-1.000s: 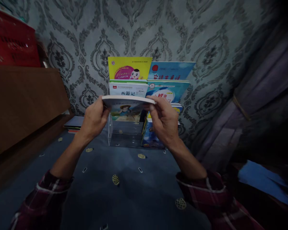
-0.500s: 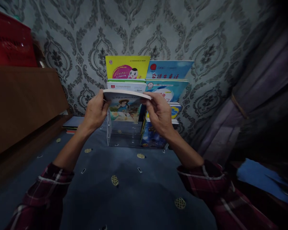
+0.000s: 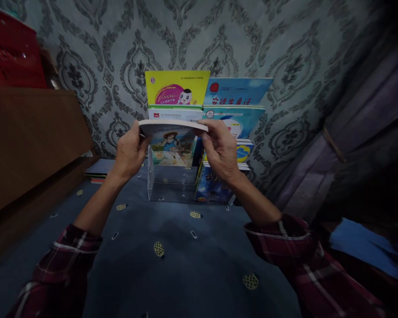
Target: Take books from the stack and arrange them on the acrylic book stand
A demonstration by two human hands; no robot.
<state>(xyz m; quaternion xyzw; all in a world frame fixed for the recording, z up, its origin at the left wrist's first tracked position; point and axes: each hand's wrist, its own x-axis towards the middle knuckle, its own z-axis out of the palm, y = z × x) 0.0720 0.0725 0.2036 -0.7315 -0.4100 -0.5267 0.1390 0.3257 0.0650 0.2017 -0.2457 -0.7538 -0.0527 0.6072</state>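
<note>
Both hands grip one paperback book (image 3: 170, 140) by its upper side edges. My left hand (image 3: 128, 152) is closed on its left edge, my right hand (image 3: 220, 150) on its right edge. The cover shows a figure in a straw hat and blue dress, and the top edge bows slightly upward. The book is over the left side of a clear stepped book rack (image 3: 174, 190). Behind it stand a white-covered book (image 3: 175, 114) and a yellow book (image 3: 177, 86). A dark blue book (image 3: 212, 185) fills the rack's front right, partly covered by my right wrist.
Blue books (image 3: 239, 90) stand in the rear right tiers. A low stack of books (image 3: 99, 170) lies left of the rack on the dark patterned cloth (image 3: 126, 251). A brown cabinet (image 3: 29, 141) bounds the left; a tied curtain (image 3: 313, 168) hangs at right.
Both hands still hold the book over the rack's left side. The view has shifted slightly, and the book appears a little higher and farther left.
</note>
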